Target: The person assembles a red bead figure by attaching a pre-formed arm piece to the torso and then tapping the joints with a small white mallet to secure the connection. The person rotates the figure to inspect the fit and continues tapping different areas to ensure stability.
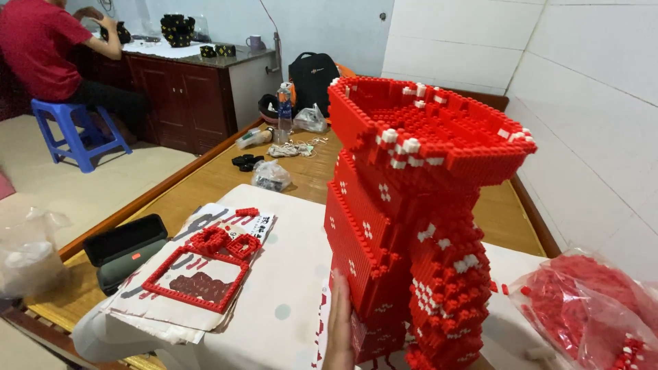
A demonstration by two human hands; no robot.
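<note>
**One flat hand against a tall red brick tower**

The red brick model [411,226] — a tall tower with white accents and a wide, hollow basin-like top — stands on the white cloth [288,274] at the right of centre. One hand [339,329] shows at the bottom edge, fingers straight and together, palm laid flat against the model's lower left side; it grips nothing. Which hand it is cannot be told for sure, though it looks like the left; no second hand is in view.

To the left, on a stack of printed instruction sheets [192,274], lie one open rectangular red frame [195,277], two small square brick assemblies [226,241] touching its top edge, and one small red piece [247,212] further up. Just beside the sheets sits a dark open case [125,247].

At the lower right, a clear plastic bag [589,308] holds loose red bricks with a few white ones. Another clear bag [27,250] stands at the far left; its contents are unclear.

Beyond, on the wooden platform [205,178], are one water bottle [284,113], a black backpack [312,79] and small bags. A person in red [48,48] sits on a blue stool [72,133] at a counter
</note>
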